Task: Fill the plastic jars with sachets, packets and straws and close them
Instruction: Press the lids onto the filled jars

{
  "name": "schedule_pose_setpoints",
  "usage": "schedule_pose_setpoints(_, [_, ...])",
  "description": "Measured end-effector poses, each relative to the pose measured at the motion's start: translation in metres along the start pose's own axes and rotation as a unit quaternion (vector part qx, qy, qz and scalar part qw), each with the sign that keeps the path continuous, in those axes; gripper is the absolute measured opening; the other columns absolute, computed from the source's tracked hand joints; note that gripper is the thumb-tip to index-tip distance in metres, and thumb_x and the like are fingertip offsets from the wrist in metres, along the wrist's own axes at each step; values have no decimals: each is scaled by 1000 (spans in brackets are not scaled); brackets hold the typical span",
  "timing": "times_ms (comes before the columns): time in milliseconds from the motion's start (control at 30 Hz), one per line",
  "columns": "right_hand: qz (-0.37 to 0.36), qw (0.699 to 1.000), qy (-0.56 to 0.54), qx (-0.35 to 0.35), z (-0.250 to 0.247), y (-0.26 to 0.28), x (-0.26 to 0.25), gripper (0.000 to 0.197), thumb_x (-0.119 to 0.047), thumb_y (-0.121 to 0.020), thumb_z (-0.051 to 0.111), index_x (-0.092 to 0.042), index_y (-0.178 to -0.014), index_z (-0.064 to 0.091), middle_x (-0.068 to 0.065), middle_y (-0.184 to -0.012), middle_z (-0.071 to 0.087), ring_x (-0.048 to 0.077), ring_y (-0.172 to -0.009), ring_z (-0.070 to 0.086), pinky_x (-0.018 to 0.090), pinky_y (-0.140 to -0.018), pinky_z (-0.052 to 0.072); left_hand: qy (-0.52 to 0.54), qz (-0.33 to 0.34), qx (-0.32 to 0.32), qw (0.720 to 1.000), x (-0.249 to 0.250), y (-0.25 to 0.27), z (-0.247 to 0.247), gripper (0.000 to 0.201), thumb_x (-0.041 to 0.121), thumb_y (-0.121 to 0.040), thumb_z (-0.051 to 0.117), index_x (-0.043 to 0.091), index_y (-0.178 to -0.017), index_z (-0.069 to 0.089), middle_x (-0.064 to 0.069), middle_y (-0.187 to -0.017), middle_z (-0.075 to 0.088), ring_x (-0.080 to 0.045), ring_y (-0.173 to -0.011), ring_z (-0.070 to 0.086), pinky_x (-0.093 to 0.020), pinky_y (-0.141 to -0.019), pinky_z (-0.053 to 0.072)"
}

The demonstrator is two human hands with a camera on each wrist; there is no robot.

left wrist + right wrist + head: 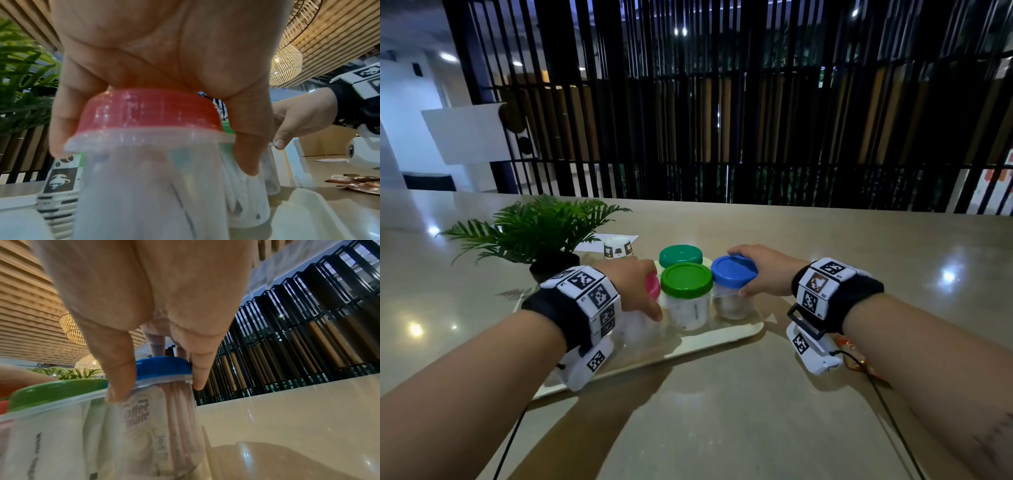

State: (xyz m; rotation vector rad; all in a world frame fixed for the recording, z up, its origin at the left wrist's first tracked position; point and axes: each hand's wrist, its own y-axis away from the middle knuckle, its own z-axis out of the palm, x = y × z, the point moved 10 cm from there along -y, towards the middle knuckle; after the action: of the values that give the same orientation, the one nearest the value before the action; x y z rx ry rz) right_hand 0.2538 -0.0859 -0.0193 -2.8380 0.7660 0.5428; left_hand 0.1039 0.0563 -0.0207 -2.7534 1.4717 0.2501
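Several clear plastic jars stand on a cream tray [726, 337]. My left hand [635, 286] grips the pink-lidded jar [144, 170] from above, fingers and thumb curled round its pink lid [148, 112]; white sachets show inside. My right hand [763, 270] grips the blue-lidded jar [732, 291] at its blue lid [164, 368], thumb down the wall; brown sticks and a creamer packet [137, 417] sit inside. Between them stands a jar with a light green lid [686, 280], holding white sachets. A dark green-lidded jar [680, 256] stands behind it.
A potted green plant [534, 229] stands at the tray's left rear, with a stack of printed paper cups [618, 248] beside it. Brown packets [357, 183] lie on the table right of the tray. A black slatted screen [756, 102] rises behind the table's far edge.
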Motion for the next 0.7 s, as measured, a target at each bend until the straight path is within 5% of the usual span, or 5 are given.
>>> schedule_pose_setpoints(367, [-5, 1000, -3, -27, 10, -20, -2, 82, -23, -76, 79, -19, -145, 34, 4, -143, 41, 21, -125, 45, 33, -106, 37, 24, -8, -25, 999, -13, -13, 4, 83, 63, -65, 76, 29, -134, 46, 5, -128, 57, -17, -101, 53, -29, -84, 43])
schedule_pose_setpoints(700, [-33, 998, 31, -54, 19, -17, -13, 80, -25, -78, 77, -16, -145, 34, 4, -143, 40, 21, -126, 43, 29, -104, 35, -2, -15, -49, 999, -17, -12, 17, 93, 69, -58, 76, 32, -136, 43, 5, -131, 55, -21, -115, 55, -37, -97, 47])
